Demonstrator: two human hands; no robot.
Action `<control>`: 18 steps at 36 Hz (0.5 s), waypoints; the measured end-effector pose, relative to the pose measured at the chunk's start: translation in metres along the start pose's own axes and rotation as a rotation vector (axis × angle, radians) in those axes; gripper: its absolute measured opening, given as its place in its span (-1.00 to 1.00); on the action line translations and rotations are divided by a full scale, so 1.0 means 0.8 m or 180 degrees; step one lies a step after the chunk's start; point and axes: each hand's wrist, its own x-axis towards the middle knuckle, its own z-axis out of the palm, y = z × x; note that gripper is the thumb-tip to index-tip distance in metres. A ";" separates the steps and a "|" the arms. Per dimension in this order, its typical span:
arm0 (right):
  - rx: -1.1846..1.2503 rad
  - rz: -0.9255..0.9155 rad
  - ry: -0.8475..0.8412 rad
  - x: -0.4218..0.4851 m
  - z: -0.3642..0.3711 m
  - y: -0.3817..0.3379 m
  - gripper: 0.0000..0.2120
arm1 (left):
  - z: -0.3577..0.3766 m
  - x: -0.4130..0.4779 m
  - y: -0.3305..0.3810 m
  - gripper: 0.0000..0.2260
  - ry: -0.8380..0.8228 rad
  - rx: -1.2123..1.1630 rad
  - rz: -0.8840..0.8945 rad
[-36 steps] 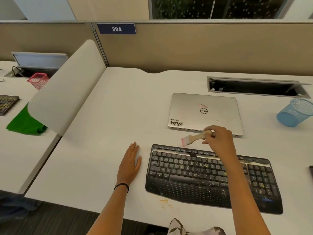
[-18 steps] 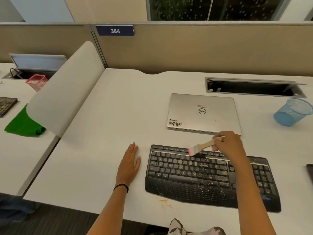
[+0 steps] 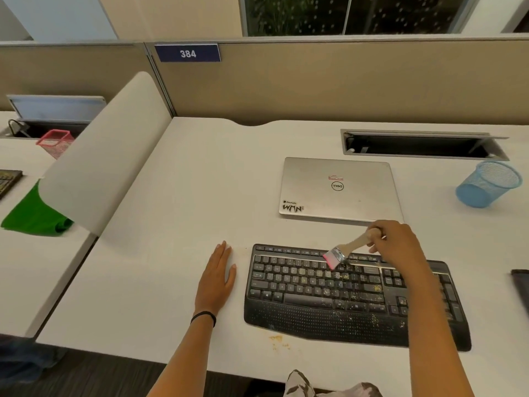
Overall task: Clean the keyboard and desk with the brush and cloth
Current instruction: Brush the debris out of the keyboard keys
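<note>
Right hand (image 3: 398, 245) gripping brush (image 3: 345, 249) over crumbed keyboard (image 3: 315, 296), left hand (image 3: 216, 279) flat on desk (image 3: 186, 196), closed laptop (image 3: 337, 187) behind

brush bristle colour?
Pink, on the brush the right hand holds over the keyboard. Head view shows it best.

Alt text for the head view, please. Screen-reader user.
A person's right hand grips a small wooden-handled brush with pink bristles at the top key rows of a crumb-speckled black keyboard on a white desk. The left hand rests flat on the desk beside the keyboard; a closed silver laptop lies behind.
</note>
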 end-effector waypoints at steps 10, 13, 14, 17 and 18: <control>0.0188 -0.0254 0.0289 0.002 0.000 -0.001 -0.85 | 0.000 0.000 -0.002 -0.41 0.0012 0.0017 0.0010; -0.0105 0.0094 0.0718 0.002 0.005 0.007 -0.83 | 0.000 0.000 -0.001 -0.41 0.0014 0.0012 0.0014; -0.0208 0.0138 0.0868 0.002 0.005 0.009 -0.83 | 0.000 -0.001 -0.001 -0.42 0.0015 0.0016 0.0014; -0.0129 -0.0010 0.1035 -0.001 -0.001 0.010 -0.84 | 0.000 0.000 -0.002 -0.41 0.0008 0.0036 0.0022; 0.0062 -0.0078 0.0947 -0.001 -0.004 0.009 -0.85 | 0.001 0.000 -0.002 -0.41 0.0008 0.0041 0.0023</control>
